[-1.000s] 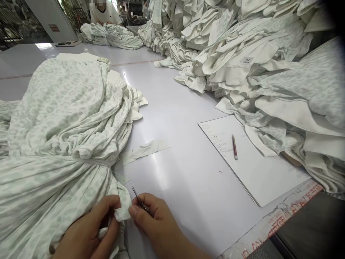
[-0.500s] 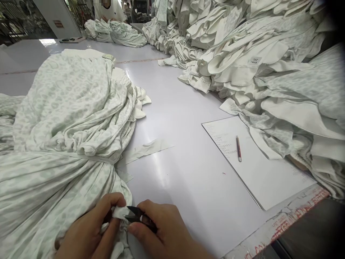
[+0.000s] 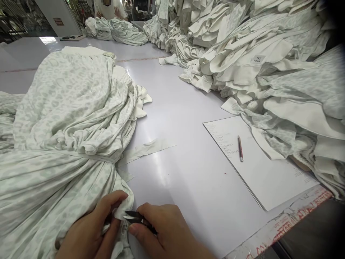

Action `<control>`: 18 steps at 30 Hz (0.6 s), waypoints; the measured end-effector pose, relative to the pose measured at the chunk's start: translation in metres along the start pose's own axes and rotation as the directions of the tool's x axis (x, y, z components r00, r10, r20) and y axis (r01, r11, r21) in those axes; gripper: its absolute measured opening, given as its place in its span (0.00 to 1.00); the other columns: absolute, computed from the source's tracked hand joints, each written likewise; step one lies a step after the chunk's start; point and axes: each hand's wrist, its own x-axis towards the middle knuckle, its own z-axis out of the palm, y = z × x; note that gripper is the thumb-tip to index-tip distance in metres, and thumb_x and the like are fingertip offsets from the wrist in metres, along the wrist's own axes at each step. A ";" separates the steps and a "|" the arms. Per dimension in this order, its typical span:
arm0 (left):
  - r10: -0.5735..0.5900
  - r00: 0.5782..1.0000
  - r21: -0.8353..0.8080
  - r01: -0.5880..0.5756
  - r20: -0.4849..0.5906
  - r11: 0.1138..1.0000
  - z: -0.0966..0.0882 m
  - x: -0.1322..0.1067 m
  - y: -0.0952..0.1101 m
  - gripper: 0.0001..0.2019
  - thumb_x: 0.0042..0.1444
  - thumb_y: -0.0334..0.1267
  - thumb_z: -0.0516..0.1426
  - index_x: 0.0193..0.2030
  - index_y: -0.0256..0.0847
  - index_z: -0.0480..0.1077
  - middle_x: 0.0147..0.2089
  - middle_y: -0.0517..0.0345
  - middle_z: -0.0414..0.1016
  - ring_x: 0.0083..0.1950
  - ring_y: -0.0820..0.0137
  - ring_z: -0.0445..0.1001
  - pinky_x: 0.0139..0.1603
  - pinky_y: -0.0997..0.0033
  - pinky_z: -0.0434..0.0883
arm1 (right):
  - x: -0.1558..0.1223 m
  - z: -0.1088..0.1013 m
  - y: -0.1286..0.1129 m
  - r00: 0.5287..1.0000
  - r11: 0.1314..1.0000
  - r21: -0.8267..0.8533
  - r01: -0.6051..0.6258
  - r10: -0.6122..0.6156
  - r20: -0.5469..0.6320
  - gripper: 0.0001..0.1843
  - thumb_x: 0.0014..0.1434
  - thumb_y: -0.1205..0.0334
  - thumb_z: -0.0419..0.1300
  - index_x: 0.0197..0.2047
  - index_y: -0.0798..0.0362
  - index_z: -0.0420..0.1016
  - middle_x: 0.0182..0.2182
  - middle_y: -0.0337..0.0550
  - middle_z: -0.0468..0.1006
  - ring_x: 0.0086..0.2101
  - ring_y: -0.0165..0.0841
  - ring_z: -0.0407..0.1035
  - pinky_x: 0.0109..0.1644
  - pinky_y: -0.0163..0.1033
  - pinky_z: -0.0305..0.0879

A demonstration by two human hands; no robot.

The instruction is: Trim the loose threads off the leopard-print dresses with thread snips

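Observation:
A big bundle of pale green patterned garments point(image 3: 67, 118), tied round with a cloth strip, fills the left of the white table point(image 3: 188, 180). At the bottom edge my left hand point(image 3: 91, 230) pinches a small corner of that fabric between thumb and fingers. My right hand point(image 3: 164, 233) is closed on small black thread snips point(image 3: 134, 217). Their blades point left and touch the pinched fabric edge.
A sheet of paper point(image 3: 258, 169) with a red pen point(image 3: 240, 148) lies to the right. Behind it rise tall heaps of white and green garments point(image 3: 264, 61). A loose cloth strip point(image 3: 148, 148) lies mid-table. Another person point(image 3: 107, 8) stands at the far end behind another bundle.
My right hand swung the snips from pointing up and away to pointing left at the fabric corner. The blades have come together on the pinched edge. The view shifted slightly.

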 end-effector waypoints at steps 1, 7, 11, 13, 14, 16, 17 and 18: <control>0.013 1.000 -0.005 -0.013 0.002 1.000 0.000 0.000 0.000 0.14 0.62 0.43 0.48 0.55 0.53 0.59 0.37 0.63 0.82 0.31 0.73 0.82 0.31 0.86 0.75 | 0.000 -0.001 0.000 1.000 1.000 0.017 -0.004 0.004 0.007 0.17 0.64 0.50 0.54 0.28 0.50 0.60 0.23 0.33 0.64 0.25 0.29 0.58 0.32 0.35 0.50; -0.008 1.000 -0.045 0.008 -0.003 0.999 -0.001 0.000 0.004 0.15 0.64 0.47 0.46 0.57 0.53 0.59 0.43 0.57 0.83 0.37 0.72 0.83 0.33 0.85 0.75 | -0.001 -0.001 0.005 1.000 0.996 0.091 -0.021 0.022 -0.010 0.16 0.63 0.48 0.56 0.30 0.50 0.64 0.22 0.33 0.63 0.25 0.29 0.58 0.30 0.33 0.50; -0.102 0.995 -0.103 0.100 -0.016 0.990 -0.001 -0.001 0.011 0.18 0.64 0.50 0.45 0.58 0.53 0.61 0.41 0.56 0.83 0.40 0.67 0.83 0.33 0.80 0.77 | 0.000 0.002 0.005 0.999 0.995 0.100 0.008 -0.002 -0.053 0.16 0.64 0.48 0.55 0.34 0.51 0.68 0.23 0.34 0.65 0.25 0.29 0.58 0.30 0.33 0.51; -0.140 0.990 -0.127 0.137 -0.014 0.982 -0.001 -0.001 0.013 0.18 0.63 0.48 0.47 0.59 0.52 0.61 0.40 0.57 0.84 0.40 0.66 0.83 0.35 0.79 0.78 | 0.002 0.006 0.003 0.998 0.996 0.093 0.014 -0.009 -0.054 0.15 0.63 0.48 0.55 0.34 0.51 0.69 0.23 0.34 0.66 0.25 0.29 0.59 0.29 0.32 0.51; -0.154 0.988 -0.136 0.150 -0.012 0.979 -0.001 -0.001 0.014 0.18 0.63 0.46 0.48 0.59 0.52 0.62 0.39 0.57 0.84 0.41 0.66 0.83 0.35 0.79 0.78 | 0.003 0.008 0.002 0.998 0.996 0.083 0.019 -0.014 -0.062 0.14 0.63 0.48 0.56 0.34 0.50 0.69 0.23 0.34 0.66 0.25 0.29 0.59 0.29 0.32 0.51; -0.167 0.986 -0.148 0.164 -0.006 0.975 -0.002 -0.001 0.015 0.19 0.62 0.44 0.48 0.60 0.52 0.62 0.39 0.58 0.84 0.41 0.66 0.83 0.36 0.79 0.78 | 0.006 0.012 0.002 0.994 0.997 0.050 0.050 -0.045 -0.098 0.13 0.63 0.50 0.55 0.32 0.50 0.68 0.22 0.33 0.66 0.24 0.28 0.59 0.29 0.32 0.51; -0.171 0.985 -0.152 0.168 -0.007 0.974 -0.002 -0.001 0.015 0.19 0.62 0.43 0.49 0.60 0.53 0.62 0.39 0.58 0.84 0.42 0.67 0.83 0.37 0.80 0.78 | 0.008 0.014 0.002 0.991 0.997 0.032 0.068 -0.063 -0.121 0.13 0.63 0.51 0.55 0.31 0.50 0.67 0.22 0.33 0.66 0.23 0.28 0.59 0.28 0.32 0.50; -0.175 0.984 -0.154 0.172 -0.010 0.973 -0.002 -0.001 0.015 0.20 0.62 0.44 0.49 0.61 0.53 0.61 0.40 0.58 0.84 0.42 0.67 0.83 0.37 0.80 0.78 | 0.008 0.015 0.003 0.987 0.997 0.018 0.081 -0.078 -0.138 0.14 0.63 0.52 0.54 0.30 0.50 0.66 0.21 0.33 0.66 0.22 0.27 0.59 0.28 0.32 0.50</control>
